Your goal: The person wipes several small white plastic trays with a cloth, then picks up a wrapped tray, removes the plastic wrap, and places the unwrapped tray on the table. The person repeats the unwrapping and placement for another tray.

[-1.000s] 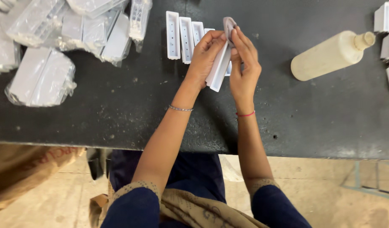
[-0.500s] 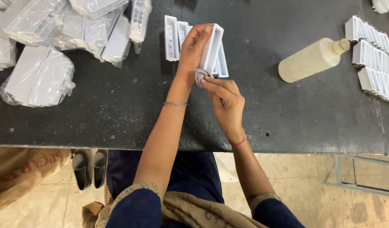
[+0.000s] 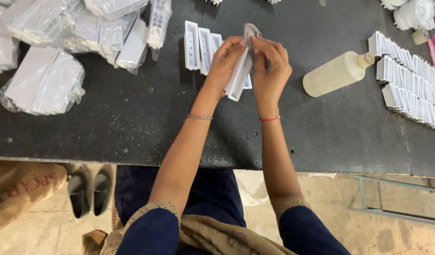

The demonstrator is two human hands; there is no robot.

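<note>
My left hand [image 3: 223,63] grips a long white plastic piece [image 3: 238,78], tilted above the black table [image 3: 132,127]. My right hand [image 3: 269,68] presses a small grey cloth [image 3: 249,32] against the upper end of that piece. Just behind my hands, three similar white plastic pieces [image 3: 201,42] lie side by side on the table.
A cream plastic bottle [image 3: 338,73] lies on its side to the right. Rows of white pieces [image 3: 411,80] stand at the far right. Several clear bags of white parts [image 3: 42,80] fill the left side. A pair of shoes [image 3: 87,189] sits on the floor below.
My right hand has moved from the lower end of the white piece up to its top end with the cloth. The view shifted slightly left.
</note>
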